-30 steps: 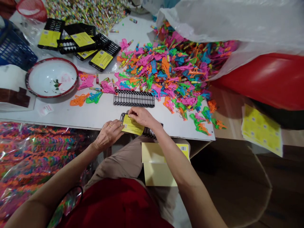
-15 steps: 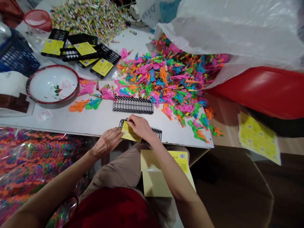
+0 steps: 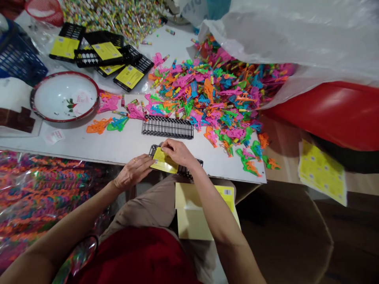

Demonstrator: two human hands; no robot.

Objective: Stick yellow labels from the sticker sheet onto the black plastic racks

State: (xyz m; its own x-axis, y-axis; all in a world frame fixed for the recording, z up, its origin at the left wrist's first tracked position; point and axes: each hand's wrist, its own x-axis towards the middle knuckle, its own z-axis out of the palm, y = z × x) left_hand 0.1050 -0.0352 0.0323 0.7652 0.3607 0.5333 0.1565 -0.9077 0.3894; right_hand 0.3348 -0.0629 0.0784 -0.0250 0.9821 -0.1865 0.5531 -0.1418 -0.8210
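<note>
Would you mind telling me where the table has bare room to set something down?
Bare patches: between the white bowl, the empty black rack and the left hand; and right of the right hand. Crowded: the toy pile and labelled racks.

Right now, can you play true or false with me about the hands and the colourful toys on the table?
1. Both hands touch a yellow label. True: the left hand and the right hand press the yellow label onto a black tray at the table edge.
2. The white bowl is full of toys. False: the white bowl holds none of them.
3. A second black tray lies beyond the hands. True: the second black tray has no label on it.
4. The toy pile is all one colour. False: the toy pile mixes pink, orange, green and blue.
5. The left hand wears a ring. True.
</note>
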